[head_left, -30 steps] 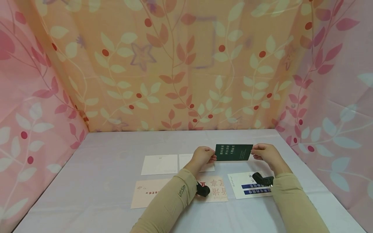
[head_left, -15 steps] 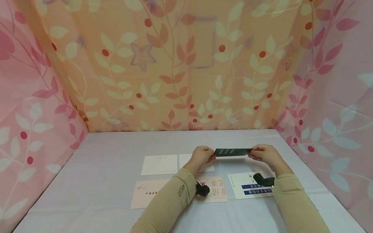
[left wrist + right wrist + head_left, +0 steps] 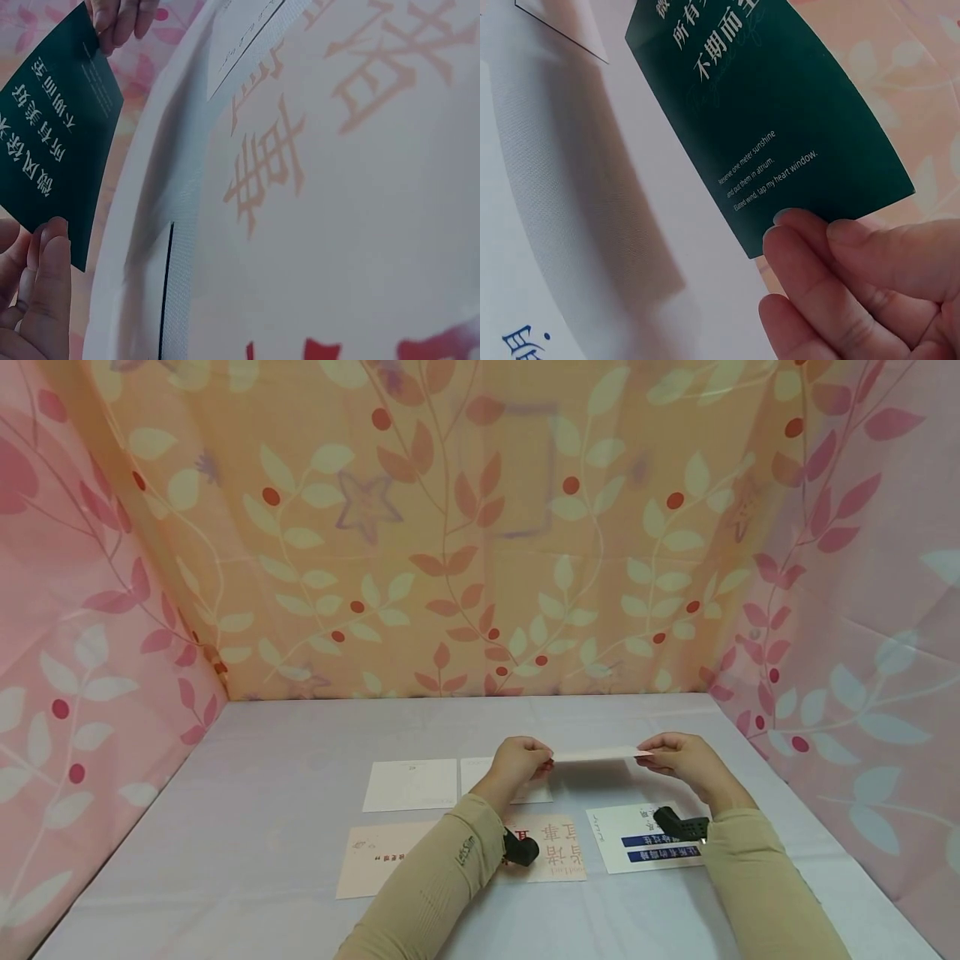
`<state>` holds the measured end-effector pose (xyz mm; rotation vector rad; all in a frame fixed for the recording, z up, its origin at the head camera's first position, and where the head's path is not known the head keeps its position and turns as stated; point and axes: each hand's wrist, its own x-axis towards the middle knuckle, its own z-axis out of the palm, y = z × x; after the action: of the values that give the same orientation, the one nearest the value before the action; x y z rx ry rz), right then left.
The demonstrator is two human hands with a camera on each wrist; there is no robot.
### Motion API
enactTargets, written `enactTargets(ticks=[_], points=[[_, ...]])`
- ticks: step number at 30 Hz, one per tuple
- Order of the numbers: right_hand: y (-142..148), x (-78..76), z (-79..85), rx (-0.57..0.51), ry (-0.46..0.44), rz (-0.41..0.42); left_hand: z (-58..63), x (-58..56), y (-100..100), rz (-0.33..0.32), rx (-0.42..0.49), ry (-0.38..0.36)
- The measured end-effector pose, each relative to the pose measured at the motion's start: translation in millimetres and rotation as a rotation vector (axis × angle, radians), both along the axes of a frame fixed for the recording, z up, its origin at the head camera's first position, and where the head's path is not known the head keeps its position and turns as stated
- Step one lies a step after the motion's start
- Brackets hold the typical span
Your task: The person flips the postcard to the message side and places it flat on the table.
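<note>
A postcard point(image 3: 596, 755) is held just above the table, pinched at its two short ends. My left hand point(image 3: 521, 762) grips the left end and my right hand point(image 3: 686, 764) the right end. From the head its pale side shows as a thin, nearly edge-on strip. Both wrist views show the dark green side of the postcard point(image 3: 67, 112) with white Chinese writing. In the right wrist view the green postcard point(image 3: 780, 135) bends slightly, and small English lines stand near my thumb and fingertips.
On the white tablecloth point(image 3: 262, 793) lie two white cards, one whole point(image 3: 411, 785), the other partly behind my left hand. Nearer are a peach card point(image 3: 382, 860), a card with orange characters point(image 3: 558, 847) and a white card with blue bands point(image 3: 615, 852). Patterned curtains enclose the table.
The postcard has tipped over between my hands: its green face pointed at the head camera, then narrowed, and now the pale side shows. Both hands have stayed nearly in place.
</note>
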<state>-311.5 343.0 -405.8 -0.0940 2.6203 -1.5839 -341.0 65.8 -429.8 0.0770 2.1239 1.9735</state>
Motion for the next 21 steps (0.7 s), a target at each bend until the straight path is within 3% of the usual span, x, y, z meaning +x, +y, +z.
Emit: enactTargets(ticks=[21], points=[[-1.5,-0.7,-0.2,0.022,-0.040,-0.016,-2.5,-1.5,0.5,0.036,-0.058,0.019]])
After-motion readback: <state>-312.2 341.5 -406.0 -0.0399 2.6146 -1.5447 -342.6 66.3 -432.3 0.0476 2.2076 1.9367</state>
